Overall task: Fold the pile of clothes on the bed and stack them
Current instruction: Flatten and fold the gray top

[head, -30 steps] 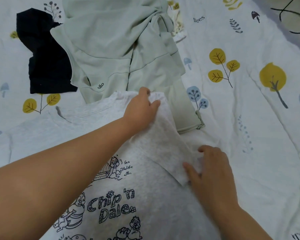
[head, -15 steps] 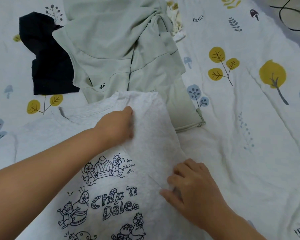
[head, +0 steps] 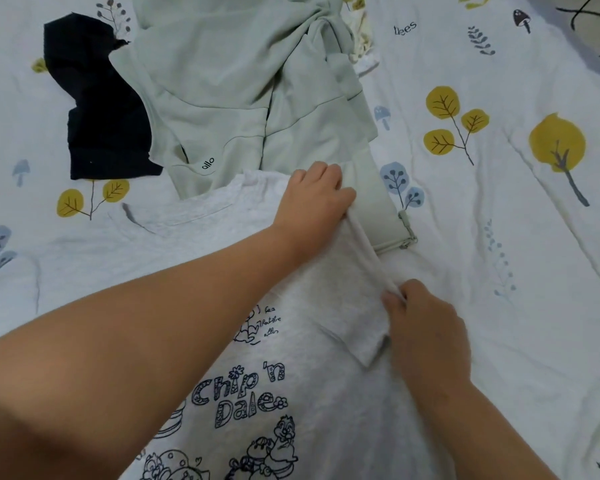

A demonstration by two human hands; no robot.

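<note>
**Folding the first shirt, pile waiting**

Head view, progress: lying flat and print-up across the near part of the bed sheet (head: 499, 237), the grey T-shirt (head: 291, 393); getting its right side turned inward, with the sleeve (head: 347, 306) already lying over the chest beside the cartoon print (head: 239, 393); judging by that, sitting early in the job, the first side fold only half settled, the other side and the lengthwise fold not yet made; waiting unfolded farther up the bed, a crumpled green garment (head: 239, 81) touching the far edge of the shirt, and just to its left a dark garment (head: 97, 116), also loose; showing no finished stack anywhere in frame, so leaving nearly all the folding and all the stacking to do.

Head view, hands: reaching across the shirt, the left hand (head: 316, 199), fingers curled and pinching the far end of the folded edge near the shoulder, right against the green garment; gripping the near end of that same edge, the right hand (head: 426, 327), thumb and fingertips closed on the cloth; pulling the edge into a taut raised ridge between the two grips; likely straightening the crease before laying it down.
</note>
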